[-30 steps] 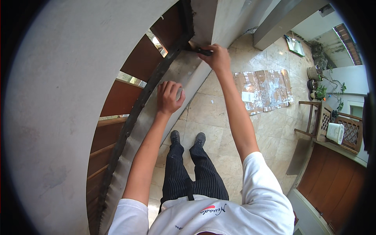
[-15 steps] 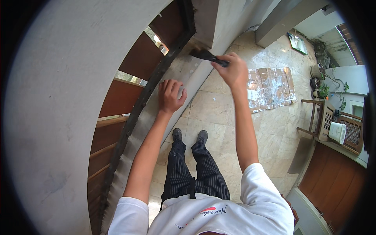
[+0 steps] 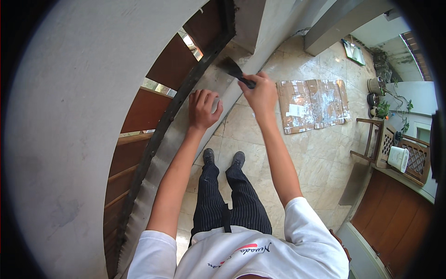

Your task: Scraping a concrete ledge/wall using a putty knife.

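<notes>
A: First, the right hand: clamped on what?

B: On the black handle of a flat paintbrush, gripped between thumb and fingers.

A: And the whereabouts of the paintbrush?

B: Just ahead and to the left of the right hand, with the dark bristle end over a grey ledge. Cannot tell whether touching the ledge or just above.

A: Next, the left hand?

B: Nearer to the body than the right hand, and left of it, over the same ledge. Bent at the fingers, with the thumb apart from them. Cannot tell whether wrapped around anything or bare: only a pale patch visible in the gap.

A: Anything to the left of that hand?

B: Yes, a dark frame close by, running forward past it, and, farther left, reddish-brown wooden slats, with a broad grey wall beyond them.

A: And to the right of the right hand?

B: A flattened, white-smeared cardboard sheet on the tiled floor. Well beyond that, potted plants and a wooden lattice-backed seat.

A: Between the hands and the body?

B: Dark shoes and pinstriped trousers.
</notes>
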A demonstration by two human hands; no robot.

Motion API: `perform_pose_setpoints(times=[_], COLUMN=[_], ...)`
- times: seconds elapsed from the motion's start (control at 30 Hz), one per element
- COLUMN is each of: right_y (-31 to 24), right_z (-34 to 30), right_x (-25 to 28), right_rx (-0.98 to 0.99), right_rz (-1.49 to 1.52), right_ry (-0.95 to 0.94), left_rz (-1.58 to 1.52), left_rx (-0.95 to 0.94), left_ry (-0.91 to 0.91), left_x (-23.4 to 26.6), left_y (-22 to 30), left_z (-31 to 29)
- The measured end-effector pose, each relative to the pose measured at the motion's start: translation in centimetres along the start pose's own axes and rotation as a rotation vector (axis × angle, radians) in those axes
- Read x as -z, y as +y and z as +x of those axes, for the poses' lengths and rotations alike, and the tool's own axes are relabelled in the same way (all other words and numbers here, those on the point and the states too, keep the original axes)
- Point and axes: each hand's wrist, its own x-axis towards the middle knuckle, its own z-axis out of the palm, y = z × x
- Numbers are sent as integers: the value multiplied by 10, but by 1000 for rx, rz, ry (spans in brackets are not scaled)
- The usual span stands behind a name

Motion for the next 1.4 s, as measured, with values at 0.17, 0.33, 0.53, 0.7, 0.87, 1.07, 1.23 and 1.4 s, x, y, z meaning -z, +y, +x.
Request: perform_pose_setpoints(times=[0.17, 0.33, 0.53, 0.7, 0.87, 1.07, 1.23, 1.4], right_y=[-16, -8, 1, 46, 9, 30, 4, 26], right_z=[-18, -26, 13, 45, 63, 72, 69, 61], right_x=[-4, -7, 8, 40, 0, 26, -23, -8], right_rx=[-3, -94, 93, 18, 199, -56, 92, 45], right_rz=[127, 84, 136, 115, 77, -22, 76, 163], right_ry=[71, -12, -33, -73, -50, -118, 12, 25], left_rz=[20, 11, 33, 19, 28, -2, 20, -11], left_rx=[8, 0, -12, -19, -27, -30, -14, -17], left_ry=[-8, -4, 4, 8, -28, 1, -30, -9], left_x=[7, 4, 4, -2, 5, 1, 5, 1], left_y=[-10, -3, -15, -3, -15, -6, -15, -10], left_z=[-7, -1, -10, 0, -8, -3, -10, -9])
